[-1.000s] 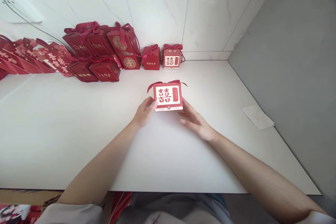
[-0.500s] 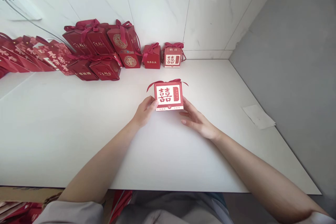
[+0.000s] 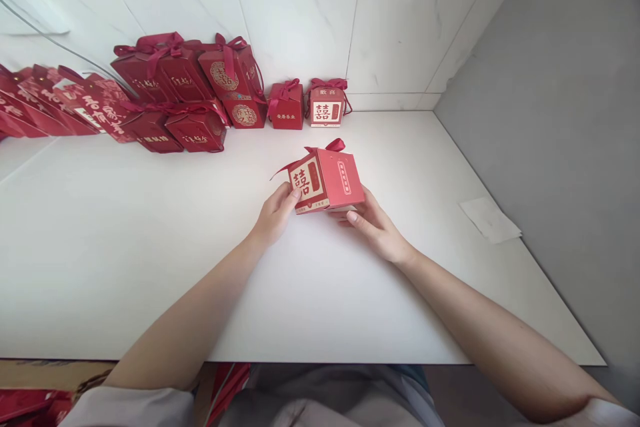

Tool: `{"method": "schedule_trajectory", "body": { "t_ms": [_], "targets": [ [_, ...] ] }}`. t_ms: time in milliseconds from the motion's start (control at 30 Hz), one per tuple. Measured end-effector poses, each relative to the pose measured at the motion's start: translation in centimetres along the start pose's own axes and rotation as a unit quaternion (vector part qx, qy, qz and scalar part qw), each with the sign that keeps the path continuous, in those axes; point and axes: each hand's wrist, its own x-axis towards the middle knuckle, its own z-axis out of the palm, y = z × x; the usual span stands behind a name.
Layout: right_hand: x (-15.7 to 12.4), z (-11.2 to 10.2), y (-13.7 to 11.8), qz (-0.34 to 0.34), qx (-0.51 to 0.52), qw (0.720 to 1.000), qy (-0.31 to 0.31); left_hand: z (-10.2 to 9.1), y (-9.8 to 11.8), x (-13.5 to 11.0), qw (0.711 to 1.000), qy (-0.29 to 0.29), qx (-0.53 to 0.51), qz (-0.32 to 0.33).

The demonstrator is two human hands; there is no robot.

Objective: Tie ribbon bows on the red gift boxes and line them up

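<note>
A small red gift box (image 3: 327,178) with a white panel, a red double-happiness character and a dark red ribbon bow sits at the middle of the white table (image 3: 150,247). It is turned so its printed face points left and a plain red side faces me. My left hand (image 3: 274,215) grips its lower left corner with thumb and fingers. My right hand (image 3: 376,230) holds its lower right edge, fingers curled under and beside it.
Along the back wall stand several red ribboned gift boxes (image 3: 200,97), with two small ones (image 3: 324,103) nearest the held box. Flat red cartons (image 3: 55,103) lie at far left. A white paper slip (image 3: 490,219) lies near the grey right wall.
The box has been rotated between both hands, its printed front swinging from facing me toward the left. Both hands stayed on it.
</note>
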Motion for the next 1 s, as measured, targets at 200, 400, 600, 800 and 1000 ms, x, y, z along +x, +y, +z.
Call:
{"method": "schedule_trajectory", "body": {
  "t_ms": [200,400,600,800,1000],
  "targets": [
    [-0.3,0.2,-0.4,-0.025,-0.056,0.998,0.002,-0.2,0.3,0.2,0.998,0.044,0.001,-0.04],
    [-0.6,0.4,-0.7,-0.068,-0.113,0.991,-0.012,-0.4,0.2,-0.6,0.997,-0.069,0.018,0.027],
    [-0.6,0.1,-0.5,-0.065,-0.14,0.988,-0.022,-0.3,0.2,-0.8,0.997,-0.067,0.039,0.013],
    [-0.6,0.0,-0.3,-0.05,-0.143,0.988,-0.026,-0.4,-0.1,-0.5,0.999,-0.051,0.009,0.005],
    [-0.6,-0.2,0.0,-0.057,-0.15,0.986,-0.031,-0.5,0.1,-0.5,0.998,-0.056,0.026,0.004]
  ]
}}
